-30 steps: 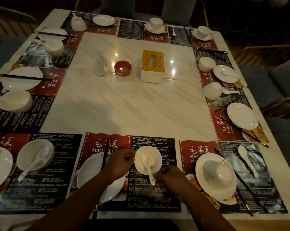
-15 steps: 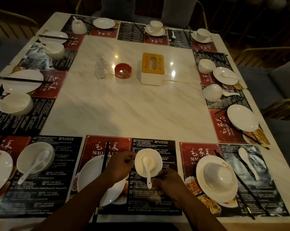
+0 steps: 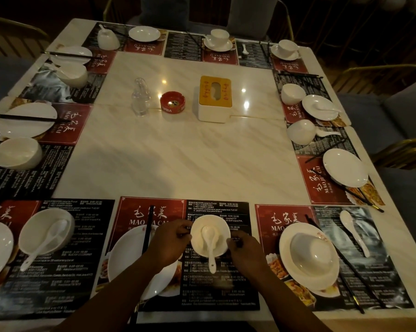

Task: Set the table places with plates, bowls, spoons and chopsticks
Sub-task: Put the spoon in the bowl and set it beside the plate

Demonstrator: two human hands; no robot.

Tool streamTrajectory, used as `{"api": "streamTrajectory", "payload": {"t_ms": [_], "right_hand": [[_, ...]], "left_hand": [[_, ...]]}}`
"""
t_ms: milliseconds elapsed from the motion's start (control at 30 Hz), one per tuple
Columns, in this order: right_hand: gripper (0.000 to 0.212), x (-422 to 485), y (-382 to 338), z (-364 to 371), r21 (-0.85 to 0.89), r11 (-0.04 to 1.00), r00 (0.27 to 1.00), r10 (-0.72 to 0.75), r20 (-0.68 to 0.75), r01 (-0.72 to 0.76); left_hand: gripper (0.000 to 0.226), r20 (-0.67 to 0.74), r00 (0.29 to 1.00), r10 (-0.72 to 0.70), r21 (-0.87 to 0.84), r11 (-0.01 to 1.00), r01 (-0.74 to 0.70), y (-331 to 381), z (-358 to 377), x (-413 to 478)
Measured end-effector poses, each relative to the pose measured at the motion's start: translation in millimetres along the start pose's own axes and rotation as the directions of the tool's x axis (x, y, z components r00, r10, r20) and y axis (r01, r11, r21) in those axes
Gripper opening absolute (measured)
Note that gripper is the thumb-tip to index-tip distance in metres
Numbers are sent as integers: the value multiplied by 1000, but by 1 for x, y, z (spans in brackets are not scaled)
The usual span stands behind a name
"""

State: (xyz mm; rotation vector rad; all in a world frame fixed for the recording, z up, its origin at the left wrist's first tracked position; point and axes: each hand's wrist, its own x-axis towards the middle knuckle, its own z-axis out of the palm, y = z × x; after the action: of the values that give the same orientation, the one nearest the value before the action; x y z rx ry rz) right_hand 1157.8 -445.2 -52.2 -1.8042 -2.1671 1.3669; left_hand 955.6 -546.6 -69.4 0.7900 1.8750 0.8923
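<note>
Lower centre: a small white bowl (image 3: 198, 232) sits between the left hand (image 3: 168, 243) and right hand (image 3: 246, 250), curled fingers gripping opposite rims; a white spoon (image 3: 210, 245) lies inside.

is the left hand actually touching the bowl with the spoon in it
Touching. The head view shows the left hand with its fingers curled against the left rim of the bowl, with no gap visible between them.

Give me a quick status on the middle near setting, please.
Left hand and right hand hold bowl by its sides. Spoon in bowl, handle over near rim. Plate with chopsticks close left.
</note>
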Motion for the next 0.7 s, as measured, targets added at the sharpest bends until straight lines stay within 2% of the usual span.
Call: {"api": "streamTrajectory", "payload": {"t_ms": [533,700], "right_hand": [[23,6,6,-3,5,1000,999,-3,45,2],[23,5,7,-24,20,1000,1000,-21,23,20]], "left_hand": [[28,23,1000,11,56,998,-13,6,-6,-2],[21,-44,995,92,200,976,-82,13,-8,11]]}}
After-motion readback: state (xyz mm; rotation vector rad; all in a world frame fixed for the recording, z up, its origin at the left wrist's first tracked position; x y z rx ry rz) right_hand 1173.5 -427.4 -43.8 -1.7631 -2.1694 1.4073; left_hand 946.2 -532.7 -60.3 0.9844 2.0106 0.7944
